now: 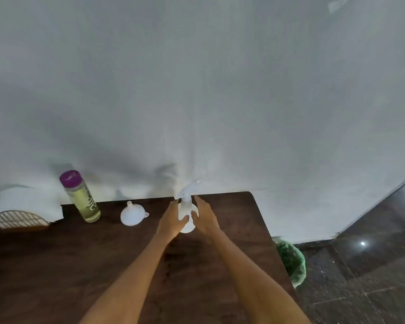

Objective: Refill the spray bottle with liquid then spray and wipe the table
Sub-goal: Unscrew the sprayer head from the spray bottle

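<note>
A white spray bottle (186, 208) stands upright on the dark wooden table (80, 265), near its far edge by the wall. My left hand (172, 218) holds the bottle's body from the left, with the thumb across its front. My right hand (205, 217) lies against the bottle's right side with straight fingers reaching up toward the spray head. A white funnel (132, 215) rests spout up to the left of the bottle. Further left stands a clear bottle with a purple cap (84, 199), filled with yellowish liquid.
A folded white cloth (26, 202) lies over a woven basket (19, 219) at the table's far left corner. A pale wall runs right behind the table. On the dark tiled floor to the right stands a green bin (290, 260), close to the table's right edge.
</note>
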